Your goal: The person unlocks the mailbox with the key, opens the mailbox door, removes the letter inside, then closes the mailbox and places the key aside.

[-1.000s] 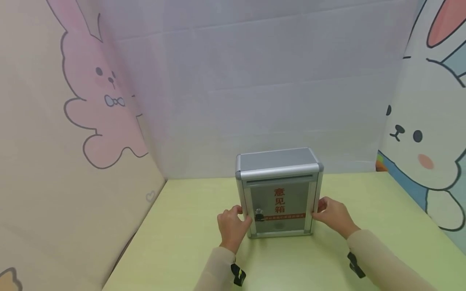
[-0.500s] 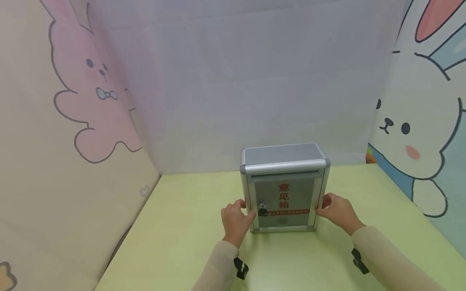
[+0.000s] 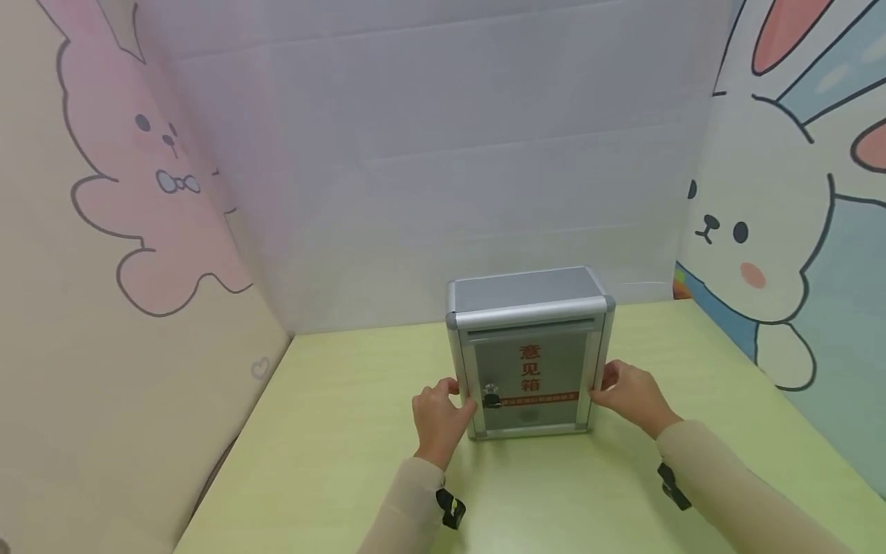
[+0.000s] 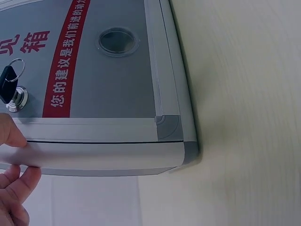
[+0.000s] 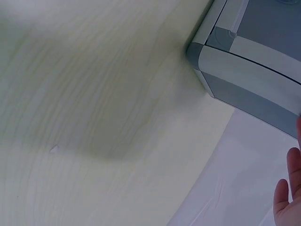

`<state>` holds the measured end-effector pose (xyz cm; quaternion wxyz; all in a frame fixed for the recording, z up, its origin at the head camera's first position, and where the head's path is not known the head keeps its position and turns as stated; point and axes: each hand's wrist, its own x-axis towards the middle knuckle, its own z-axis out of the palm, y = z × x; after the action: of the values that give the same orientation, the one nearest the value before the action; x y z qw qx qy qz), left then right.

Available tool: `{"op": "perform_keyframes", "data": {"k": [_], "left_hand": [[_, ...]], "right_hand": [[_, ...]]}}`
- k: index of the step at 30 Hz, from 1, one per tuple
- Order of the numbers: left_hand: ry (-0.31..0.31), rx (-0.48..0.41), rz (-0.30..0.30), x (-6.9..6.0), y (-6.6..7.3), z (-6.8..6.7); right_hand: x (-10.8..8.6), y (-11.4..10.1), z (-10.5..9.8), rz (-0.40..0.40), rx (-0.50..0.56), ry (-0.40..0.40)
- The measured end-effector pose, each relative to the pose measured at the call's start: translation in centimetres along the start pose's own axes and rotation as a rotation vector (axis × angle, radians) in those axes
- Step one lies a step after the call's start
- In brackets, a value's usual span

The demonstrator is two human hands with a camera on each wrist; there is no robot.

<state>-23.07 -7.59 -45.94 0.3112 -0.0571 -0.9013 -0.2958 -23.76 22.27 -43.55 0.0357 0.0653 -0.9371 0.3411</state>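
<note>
A grey suggestion box [image 3: 554, 369] with silver metal edges and red lettering stands upright on the table. A small black-headed key [image 4: 8, 84] with a ring sits in the lock on the left of its front. My left hand [image 3: 439, 419] holds the box's left side low down, thumb on the front frame and fingers on the side. On the opposite side my right hand [image 3: 633, 396] grips the lower right edge in a similar way, its thumb at the front. Only part of that hand's fingers shows in the right wrist view, beside the box's side panel.
The pale yellow-green table [image 3: 332, 431] reaches back to a whitish curtain-like backdrop [image 3: 415, 192]. Walls with cartoon rabbits stand at left and right. Black straps [image 3: 451, 509] hang at both sleeves. A tiny white scrap [image 5: 54, 149] lies on the table.
The head view has shifted a little, so the walls slide left in it. Both hands keep their places on the box, which stays standing on the table.
</note>
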Motion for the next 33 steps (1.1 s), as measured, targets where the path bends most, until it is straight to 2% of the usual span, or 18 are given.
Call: {"op": "perform_keyframes", "data": {"k": [3, 6, 11, 14, 16, 18, 21, 26, 29, 33], "left_hand": [[-0.002, 0.004, -0.001, -0.1, 0.0, -0.2], [-0.016, 0.016, 0.016, 0.3, 0.3, -0.3], [-0.071, 0.002, 0.030, 0.6, 0.1, -0.8], [-0.079, -0.009, 0.029, 0.4, -0.1, -1.2], [-0.079, -0.008, 0.028, 0.1, -0.3, -1.3], [-0.079, -0.004, 0.027, -0.1, -0.3, -1.2], [-0.080, 0.003, 0.021, -0.1, -0.5, -1.1], [-0.087, -0.002, 0.014, 0.0, -0.3, -1.2], [-0.092, -0.010, -0.003, 0.0, -0.3, -1.4], [-0.075, -0.015, 0.002, -0.1, -0.5, -1.2]], "right_hand": [[-0.2, 0.1, 0.3, -0.022, 0.008, 0.015], [-0.6, 0.2, 0.7, -0.037, 0.040, 0.079], [-1.5, -0.3, 2.4, -0.027, 0.134, 0.249], [-2.0, -1.3, 4.0, -0.032, 0.213, 0.364], [-2.2, -1.9, 5.1, -0.079, 0.247, 0.430], [-2.5, -2.5, 6.1, -0.161, 0.251, 0.474], [-2.3, -3.6, 7.6, -0.282, 0.240, 0.496], [-1.8, -5.9, 9.0, -0.316, 0.250, 0.409], [-1.4, -7.2, 9.7, -0.369, 0.181, 0.353], [-0.7, -8.2, 10.8, -0.512, 0.098, 0.379]]}}
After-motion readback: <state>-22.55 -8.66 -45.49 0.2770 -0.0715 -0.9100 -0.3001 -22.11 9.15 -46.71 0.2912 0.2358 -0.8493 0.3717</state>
